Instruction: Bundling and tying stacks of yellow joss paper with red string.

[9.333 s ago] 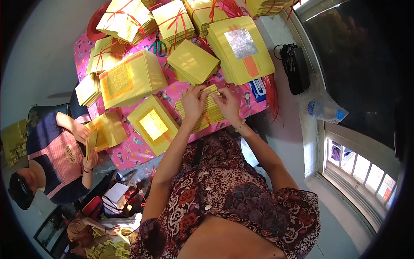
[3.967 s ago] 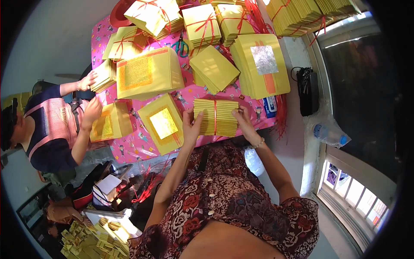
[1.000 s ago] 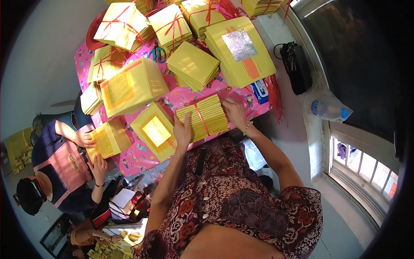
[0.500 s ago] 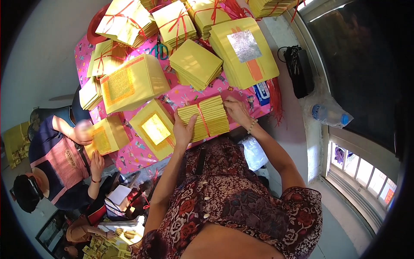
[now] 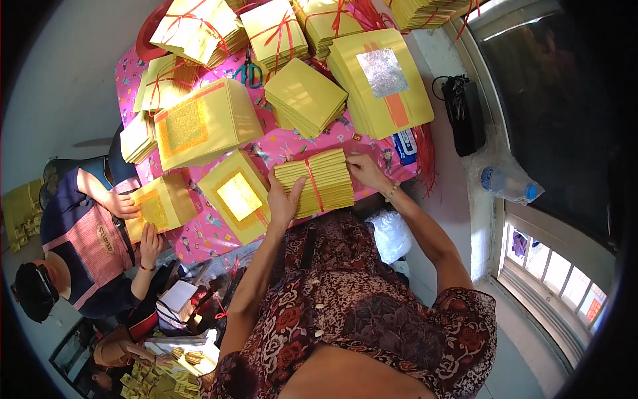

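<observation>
A bundle of folded yellow papers (image 5: 334,188) lies at the table's near edge, its many folds in rows and a red ribbon around its middle. My left hand (image 5: 284,201) grips its left side, thumb on top. At the far right corner my right hand (image 5: 367,171) has its fingers closed on the bundle's edge; the fingertips are partly hidden. Left of the bundle is a stack of yellow paper (image 5: 237,166) with a gold square and an orange stripe. Beyond it lies a plain yellow paper stack (image 5: 306,96).
The pink patterned table (image 5: 203,239) also bears a large stack with a silver square (image 5: 359,86), ribbon-tied bundles (image 5: 276,33), scissors (image 5: 248,73) and a blue-white box (image 5: 405,146). At left a co-worker (image 5: 86,233) handles yellow paper (image 5: 179,203). A bagged bottle (image 5: 508,183) rests by the window.
My hands stay on the bundle; the right fingers have shifted slightly at its corner. The co-worker's far hand, blurred before, now rests on the yellow paper. The whole view has shifted a little.
</observation>
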### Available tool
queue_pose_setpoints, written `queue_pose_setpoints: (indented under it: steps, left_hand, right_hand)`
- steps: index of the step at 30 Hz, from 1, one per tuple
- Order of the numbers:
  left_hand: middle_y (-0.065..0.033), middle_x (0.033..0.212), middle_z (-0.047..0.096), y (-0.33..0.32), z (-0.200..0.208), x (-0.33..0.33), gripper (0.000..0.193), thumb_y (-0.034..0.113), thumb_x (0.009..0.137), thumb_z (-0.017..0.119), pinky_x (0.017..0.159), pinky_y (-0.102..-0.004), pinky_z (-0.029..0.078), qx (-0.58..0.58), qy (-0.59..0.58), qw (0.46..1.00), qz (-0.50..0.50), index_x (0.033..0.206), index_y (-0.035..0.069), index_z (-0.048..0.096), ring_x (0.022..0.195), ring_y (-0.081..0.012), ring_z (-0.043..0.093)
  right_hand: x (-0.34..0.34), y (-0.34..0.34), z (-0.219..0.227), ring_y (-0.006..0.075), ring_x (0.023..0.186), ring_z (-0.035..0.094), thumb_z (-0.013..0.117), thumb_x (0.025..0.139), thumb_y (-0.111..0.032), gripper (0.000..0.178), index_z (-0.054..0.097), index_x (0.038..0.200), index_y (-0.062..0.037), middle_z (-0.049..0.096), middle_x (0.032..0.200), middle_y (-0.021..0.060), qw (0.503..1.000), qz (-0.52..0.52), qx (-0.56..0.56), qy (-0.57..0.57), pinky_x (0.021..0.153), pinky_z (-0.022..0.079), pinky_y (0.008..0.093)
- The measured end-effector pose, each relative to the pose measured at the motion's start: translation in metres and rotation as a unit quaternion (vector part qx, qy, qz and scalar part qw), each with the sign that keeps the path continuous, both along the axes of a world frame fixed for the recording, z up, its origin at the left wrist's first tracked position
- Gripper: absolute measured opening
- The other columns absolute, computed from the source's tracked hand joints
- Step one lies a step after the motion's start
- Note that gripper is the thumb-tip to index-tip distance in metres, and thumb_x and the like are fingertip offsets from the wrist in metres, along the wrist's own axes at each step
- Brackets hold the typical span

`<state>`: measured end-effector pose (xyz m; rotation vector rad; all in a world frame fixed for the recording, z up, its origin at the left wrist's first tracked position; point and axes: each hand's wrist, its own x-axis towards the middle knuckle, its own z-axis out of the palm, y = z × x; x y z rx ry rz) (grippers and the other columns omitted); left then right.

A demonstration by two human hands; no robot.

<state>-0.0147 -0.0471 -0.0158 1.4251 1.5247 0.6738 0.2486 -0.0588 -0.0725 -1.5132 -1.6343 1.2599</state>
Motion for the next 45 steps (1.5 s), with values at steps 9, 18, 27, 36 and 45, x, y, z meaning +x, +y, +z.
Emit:
queue_pose_setpoints:
  steps: [9,18,27,36,45]
  left_hand:
    - [-0.0243,0.107,0.062,0.006,0.01,0.0,0.082,0.036,0.082,0.07,0.084,-0.0371,0.049,-0.016,0.024,0.999,-0.022,0.138,-0.004,0.025,0.098,-0.034,0.063]
    - [-0.0215,0.112,0.061,0.006,0.017,0.002,0.074,0.031,0.084,0.069,0.087,-0.0352,0.048,-0.013,-0.011,0.999,-0.027,0.137,-0.002,0.029,0.102,-0.0317,0.062]
    - [-0.0168,0.122,0.055,0.002,-0.032,-0.009,0.067,0.032,0.09,0.062,0.096,-0.0324,0.042,-0.038,-0.123,0.99,0.048,0.139,-0.002,0.031,0.113,-0.0231,0.053]
    - [-0.0132,0.124,0.052,0.008,-0.025,-0.005,0.062,0.039,0.096,0.051,0.095,-0.0298,0.041,-0.162,-0.195,0.963,0.086,0.141,0.002,0.031,0.113,-0.019,0.05]
    - [-0.0111,0.125,0.052,0.014,-0.021,-0.005,0.06,0.042,0.097,0.049,0.095,-0.0289,0.041,-0.204,-0.222,0.948,0.103,0.14,0.004,0.034,0.113,-0.0183,0.05]
  right_hand:
    - [0.003,0.001,-0.002,0.0372,0.063,0.048,0.052,0.079,0.003,0.005,0.051,0.074,0.0037,0.04,0.062,0.0214,0.998,0.009,0.058,0.03,0.074,0.044,0.0402]
    - [0.0,-0.001,0.011,0.04,0.072,0.052,0.054,0.077,0.001,0.004,0.052,0.08,0.0031,0.048,0.078,0.0213,0.994,0.01,0.107,-0.029,0.061,0.041,0.0437]
    - [-0.018,-0.023,0.029,0.0299,0.09,0.062,0.056,0.087,-0.009,0.017,0.061,0.099,0.0016,0.062,0.099,0.016,0.99,-0.136,0.028,0.031,0.075,0.048,0.0351]
    - [-0.066,-0.029,0.032,0.0212,0.119,0.047,0.043,0.1,-0.033,0.051,0.037,0.137,0.0008,0.052,0.128,0.0154,0.952,-0.214,-0.107,0.188,0.101,0.035,0.0318]
    - [-0.072,-0.027,0.029,0.0185,0.119,0.045,0.043,0.098,-0.043,0.059,0.039,0.134,0.0027,0.051,0.128,0.0125,0.912,-0.287,-0.127,0.265,0.102,0.033,0.0295]
